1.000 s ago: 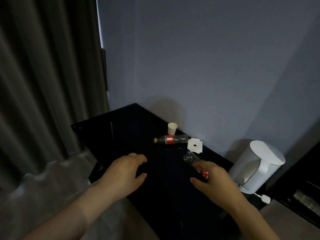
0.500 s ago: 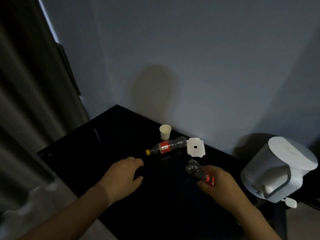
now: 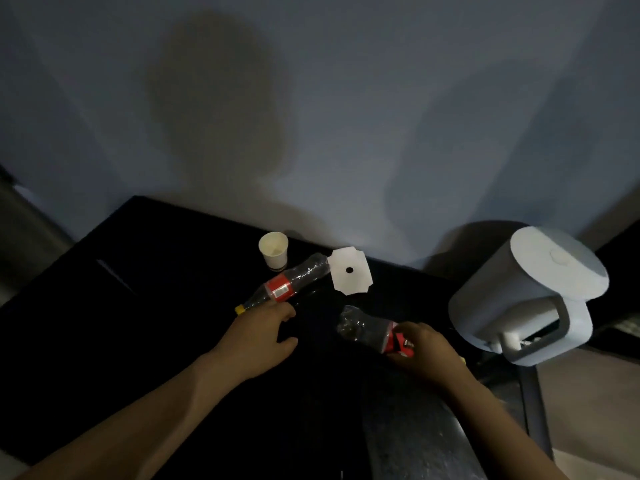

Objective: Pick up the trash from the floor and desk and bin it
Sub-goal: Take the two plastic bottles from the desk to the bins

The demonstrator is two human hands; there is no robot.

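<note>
Our left hand (image 3: 256,336) has closed the gap of a second ago. Its fingertips now sit at the neck of the intact bottle (image 3: 294,282), whether touching we cannot tell. Its grip is loose and empty, the fingers only lightly curled. Our right hand (image 3: 427,355) keeps its grip wrapped around the crushed bottle (image 3: 363,327), held just above the tabletop (image 3: 138,323), near the bin's (image 3: 512,292) left side. With one piece of trash in hand and a second within reach, we judge that both could go to the bin in a single trip.

The intact bottle lies on its side farther left of the bin. It is clear ribbed plastic with a red label and a yellow cap (image 3: 239,309). The crushed one is crumpled, glinting plastic with a red label bunched under our fingers. Between the intact bottle and the bin lies a flat white card (image 3: 353,282) with notched corners and a round hole. Farthest from the bin stands an upright paper cup (image 3: 273,251), pale and tapered. The bin is smooth, rounded and white; the tabletop is glossy black.
</note>
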